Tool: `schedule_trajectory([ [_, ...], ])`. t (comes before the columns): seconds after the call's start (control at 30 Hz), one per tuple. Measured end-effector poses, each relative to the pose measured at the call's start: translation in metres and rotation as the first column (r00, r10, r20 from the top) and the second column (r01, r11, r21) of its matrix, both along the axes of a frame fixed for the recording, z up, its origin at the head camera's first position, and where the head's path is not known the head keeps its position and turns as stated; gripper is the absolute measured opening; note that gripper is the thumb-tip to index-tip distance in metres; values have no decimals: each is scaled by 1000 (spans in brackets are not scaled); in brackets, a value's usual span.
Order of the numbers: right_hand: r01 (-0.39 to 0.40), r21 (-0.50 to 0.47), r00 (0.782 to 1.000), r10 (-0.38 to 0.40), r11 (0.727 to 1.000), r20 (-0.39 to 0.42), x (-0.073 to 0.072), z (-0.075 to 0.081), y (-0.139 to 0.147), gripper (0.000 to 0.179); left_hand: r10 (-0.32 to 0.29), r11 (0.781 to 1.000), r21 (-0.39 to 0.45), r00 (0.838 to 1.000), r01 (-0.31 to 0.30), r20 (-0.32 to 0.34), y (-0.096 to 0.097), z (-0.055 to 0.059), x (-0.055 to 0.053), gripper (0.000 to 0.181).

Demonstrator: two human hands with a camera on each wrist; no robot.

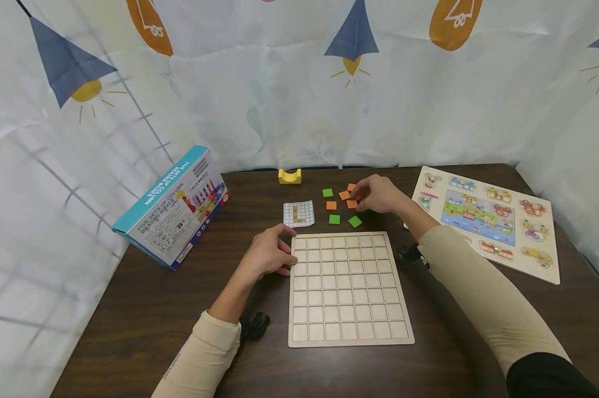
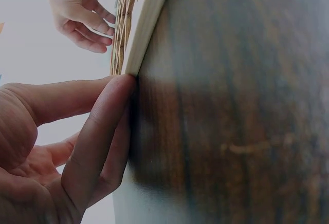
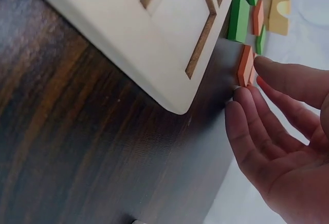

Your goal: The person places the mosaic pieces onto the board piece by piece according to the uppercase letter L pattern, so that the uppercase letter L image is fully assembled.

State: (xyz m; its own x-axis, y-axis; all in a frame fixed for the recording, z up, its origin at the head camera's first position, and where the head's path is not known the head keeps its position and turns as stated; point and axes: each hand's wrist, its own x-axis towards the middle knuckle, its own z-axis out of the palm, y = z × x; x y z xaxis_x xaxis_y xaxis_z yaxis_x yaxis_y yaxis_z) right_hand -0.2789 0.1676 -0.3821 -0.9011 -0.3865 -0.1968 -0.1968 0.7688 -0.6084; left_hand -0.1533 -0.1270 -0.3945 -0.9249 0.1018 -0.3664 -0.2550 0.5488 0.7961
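A square wooden grid board (image 1: pixel 346 283) with shallow cells lies in front of me. My left hand (image 1: pixel 269 253) holds its upper left edge; in the left wrist view, thumb and fingertips meet at the board's rim (image 2: pixel 146 26). My right hand (image 1: pixel 377 193) is beyond the board, fingers loosely bent around the right end of a group of small square tiles. An orange tile (image 3: pixel 245 66) shows right at its thumb and fingertips. More orange tiles (image 1: pixel 331 205) and green tiles (image 1: pixel 334 219) lie to the left of that hand.
A small card (image 1: pixel 298 214) printed with a coloured grid lies behind the board, with a yellow arched block (image 1: pixel 290 177) farther back. To the left stands a toy box (image 1: pixel 175 210). On the right, a wooden picture puzzle (image 1: pixel 488 215) lies partly under my right arm.
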Motion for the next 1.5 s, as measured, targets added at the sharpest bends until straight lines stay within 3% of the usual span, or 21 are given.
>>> schedule_trajectory([
  [0.5,16,38,1000,-15,999,-4,-9,-6,-3,25,-1,1000,-2,1000,1,-5,1,-1,0,61],
  [0.83,44,20,999,-43,999,-23,-8,-11,-3,25,1,1000,-19,1000,-2,-10,5,-2,0,60],
  [1.5,5,42,998,-3,999,-55,-8,-8,-7,25,51,997,-55,997,-54,-49,6,0,-2,57],
])
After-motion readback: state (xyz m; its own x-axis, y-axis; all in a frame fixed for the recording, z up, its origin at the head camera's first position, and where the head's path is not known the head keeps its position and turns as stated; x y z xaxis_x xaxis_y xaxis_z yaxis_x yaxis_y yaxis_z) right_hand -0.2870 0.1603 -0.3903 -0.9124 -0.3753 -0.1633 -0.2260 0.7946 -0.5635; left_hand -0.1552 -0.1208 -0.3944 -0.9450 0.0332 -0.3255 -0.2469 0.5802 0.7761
